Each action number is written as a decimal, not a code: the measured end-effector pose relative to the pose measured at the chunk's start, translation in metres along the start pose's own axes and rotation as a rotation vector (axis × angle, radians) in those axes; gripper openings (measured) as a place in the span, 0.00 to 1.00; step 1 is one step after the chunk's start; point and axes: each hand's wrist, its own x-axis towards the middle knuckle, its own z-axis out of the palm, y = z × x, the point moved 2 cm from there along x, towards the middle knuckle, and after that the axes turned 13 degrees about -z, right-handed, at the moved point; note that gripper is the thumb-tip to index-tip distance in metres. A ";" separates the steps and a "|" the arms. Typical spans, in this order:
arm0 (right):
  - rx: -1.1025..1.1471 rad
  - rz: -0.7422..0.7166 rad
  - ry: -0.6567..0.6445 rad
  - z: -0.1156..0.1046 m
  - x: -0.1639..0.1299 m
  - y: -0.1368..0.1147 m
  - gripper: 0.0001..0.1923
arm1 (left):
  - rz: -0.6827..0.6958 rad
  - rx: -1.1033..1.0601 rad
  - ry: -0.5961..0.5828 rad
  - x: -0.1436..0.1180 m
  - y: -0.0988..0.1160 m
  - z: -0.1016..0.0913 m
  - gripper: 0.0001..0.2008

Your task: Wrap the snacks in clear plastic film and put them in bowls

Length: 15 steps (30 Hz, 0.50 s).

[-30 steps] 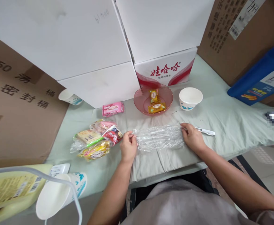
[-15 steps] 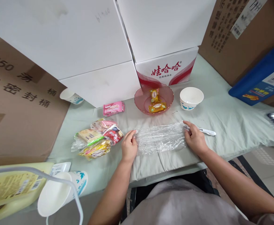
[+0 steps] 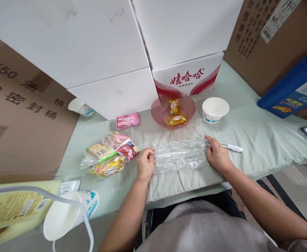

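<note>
Reading 娃哈哈 on the carton (image 3: 187, 77) behind the plastic wrap (image 3: 180, 154).

- The bare left forearm is extended forward and slightly to the right from the lower middle of the view, with the wrist held straight.
- The left hand (image 3: 144, 163) is held knuckles up, its fingers curled inward and the fingertips drawn together in a pinch.
- The bare right forearm is brought in from the lower right corner, angled up and leftward.
- The right hand (image 3: 216, 155) is laid palm down, its fingers bent and pressed downward.
</note>
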 end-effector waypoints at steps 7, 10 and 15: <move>0.015 -0.003 0.007 -0.001 -0.001 0.000 0.26 | 0.177 0.166 0.013 0.001 0.012 -0.005 0.19; -0.009 -0.019 0.003 -0.002 -0.002 0.000 0.28 | 0.214 0.238 0.019 0.000 0.013 -0.003 0.20; -0.133 -0.020 -0.118 -0.005 -0.002 -0.003 0.27 | 0.213 0.437 -0.039 -0.001 0.012 0.005 0.24</move>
